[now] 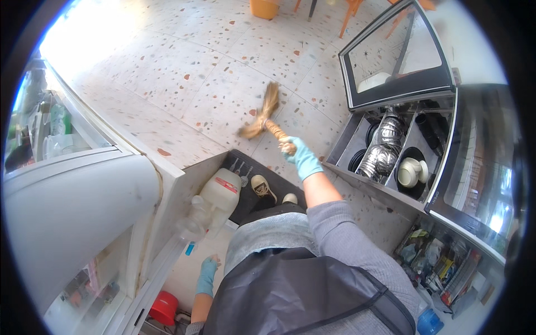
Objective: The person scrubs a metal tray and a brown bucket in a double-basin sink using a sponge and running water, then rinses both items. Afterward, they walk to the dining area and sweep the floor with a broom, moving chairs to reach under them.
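Note:
My right hand, in a light blue fingerless glove, is closed around the bound handle of a short straw hand broom. The broom's bristles are blurred and spread over the speckled terrazzo floor. Low at my side hangs my left hand, in a matching glove, with no held thing visible. Its fingers look partly curled, and their full shape is hard to make out. A dark mat lies under my shoes.
At right stands a cabinet with its glass door raised over steel bowls and pale cups. A large plastic jug is at left, near a white counter. Behind me sits a red bucket. An orange bin stands ahead.

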Available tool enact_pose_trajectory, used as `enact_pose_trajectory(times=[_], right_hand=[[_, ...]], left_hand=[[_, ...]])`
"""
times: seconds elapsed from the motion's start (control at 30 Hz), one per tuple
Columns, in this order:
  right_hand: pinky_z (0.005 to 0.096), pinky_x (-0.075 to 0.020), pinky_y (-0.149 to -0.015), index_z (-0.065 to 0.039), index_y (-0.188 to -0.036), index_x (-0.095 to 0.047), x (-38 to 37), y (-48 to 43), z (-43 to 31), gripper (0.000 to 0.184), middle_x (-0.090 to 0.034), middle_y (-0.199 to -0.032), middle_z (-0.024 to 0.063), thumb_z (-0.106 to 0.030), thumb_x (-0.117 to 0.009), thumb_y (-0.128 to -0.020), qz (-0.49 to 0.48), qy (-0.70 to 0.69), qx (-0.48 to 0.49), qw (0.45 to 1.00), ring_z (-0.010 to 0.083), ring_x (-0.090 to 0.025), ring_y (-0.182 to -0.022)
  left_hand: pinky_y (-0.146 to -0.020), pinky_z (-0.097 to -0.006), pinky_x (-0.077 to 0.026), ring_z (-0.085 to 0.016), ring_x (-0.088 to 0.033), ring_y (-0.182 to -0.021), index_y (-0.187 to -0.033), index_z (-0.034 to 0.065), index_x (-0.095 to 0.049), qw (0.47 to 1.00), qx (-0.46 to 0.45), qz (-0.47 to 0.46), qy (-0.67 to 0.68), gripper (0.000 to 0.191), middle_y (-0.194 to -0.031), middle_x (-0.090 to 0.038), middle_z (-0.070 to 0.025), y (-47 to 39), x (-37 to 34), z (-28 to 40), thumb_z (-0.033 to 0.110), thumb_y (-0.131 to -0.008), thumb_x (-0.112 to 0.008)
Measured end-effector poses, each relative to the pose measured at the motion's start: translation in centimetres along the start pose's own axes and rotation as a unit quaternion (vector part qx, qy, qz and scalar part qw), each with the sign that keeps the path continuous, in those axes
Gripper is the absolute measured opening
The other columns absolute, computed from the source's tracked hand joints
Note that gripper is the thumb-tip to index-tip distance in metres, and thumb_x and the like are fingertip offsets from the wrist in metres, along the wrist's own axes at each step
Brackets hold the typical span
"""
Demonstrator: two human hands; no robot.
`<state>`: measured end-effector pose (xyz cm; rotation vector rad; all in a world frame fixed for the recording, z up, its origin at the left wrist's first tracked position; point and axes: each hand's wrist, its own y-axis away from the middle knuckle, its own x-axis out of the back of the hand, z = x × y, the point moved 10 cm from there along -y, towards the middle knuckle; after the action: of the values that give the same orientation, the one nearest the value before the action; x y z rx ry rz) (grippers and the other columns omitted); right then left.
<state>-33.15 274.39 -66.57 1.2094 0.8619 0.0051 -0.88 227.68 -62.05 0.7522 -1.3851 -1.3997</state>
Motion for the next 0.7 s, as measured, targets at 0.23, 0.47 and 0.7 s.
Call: enact_pose_trajectory(times=[0.23,0.47,0.7], right_hand=[[0.018,-0.0379,-0.034,-0.002,-0.079,-0.05,4.5,8.3,-7.9,0.011,-0.051,-0.059,0.0021,-0.004,-0.06,-0.075,0.087,0.15,0.129,0.976,0.0079,-0.045,-0.039],[0.0216,-0.0334,-0.035,-0.01,-0.064,-0.043,13.9,5.5,-20.2,0.018,-0.042,-0.053,-0.0004,-0.004,-0.057,-0.074,0.233,0.189,0.071,0.951,0.01,-0.039,-0.039],[0.0246,-0.0262,-0.04,-0.015,-0.057,-0.034,2.3,-16.0,-29.2,0.026,-0.027,-0.052,-0.0058,-0.003,-0.045,-0.076,-0.155,0.561,0.273,0.766,0.0081,-0.028,-0.041]], left_hand=[[-0.06,-0.0307,-0.046,-0.019,-0.062,-0.077,-0.114,0.0046,-0.054,0.982,0.021,0.113,0.149,0.039,-0.096,-0.062,-0.0094,-2.3,6.2,2.3,0.035,-0.089,-0.051],[-0.054,-0.0315,-0.046,-0.02,-0.06,-0.069,-0.105,0.0042,-0.054,0.969,0.078,0.097,0.213,0.031,-0.088,-0.06,-0.0085,-3.2,0.2,0.0,0.031,-0.089,-0.051],[-0.056,-0.0319,-0.046,-0.02,-0.06,-0.071,-0.107,0.0038,-0.053,0.975,0.143,0.055,0.162,0.031,-0.09,-0.06,-0.0093,1.4,-10.4,7.4,0.029,-0.089,-0.051]])
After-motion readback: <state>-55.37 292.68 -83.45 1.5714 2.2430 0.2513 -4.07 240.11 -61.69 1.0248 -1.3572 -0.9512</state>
